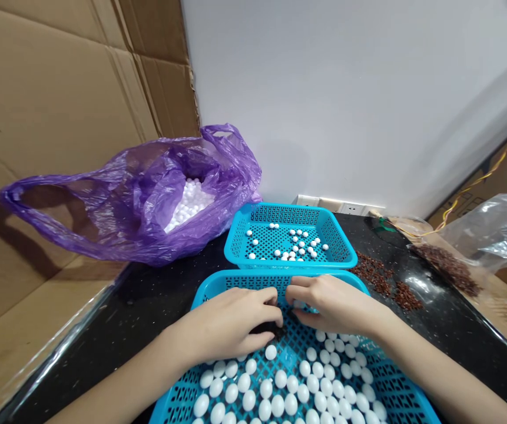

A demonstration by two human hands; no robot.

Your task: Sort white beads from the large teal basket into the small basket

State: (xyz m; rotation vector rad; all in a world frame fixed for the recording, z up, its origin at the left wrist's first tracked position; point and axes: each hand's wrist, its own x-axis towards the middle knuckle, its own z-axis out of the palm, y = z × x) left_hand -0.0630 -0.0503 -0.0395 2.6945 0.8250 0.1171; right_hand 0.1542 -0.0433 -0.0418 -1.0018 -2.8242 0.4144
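Observation:
Both of my hands are inside the near turquoise plastic basket (pixel 218 280), close to its far wall. My left hand (pixel 235 318) has its fingers curled down, with the thumb a little apart. A small patch of dark bits (pixel 279 334) shows beside its thumb and fingertips; what they pinch is hidden. My right hand (pixel 326 301) is bent in from the other side, and a whitish ball (pixel 298 304) partly shows between its fingers and thumb. Many smooth white balls (pixel 291 403) lie on the basket floor below my hands.
Behind stands a second turquoise basket (pixel 345 250) with several white balls. A purple plastic bag (pixel 147 206) of white balls lies open at left, against cardboard (pixel 59 88). Reddish-brown bits (pixel 374 274) are scattered on the black tabletop (pixel 156 306) at right, near a clear bag (pixel 496 229).

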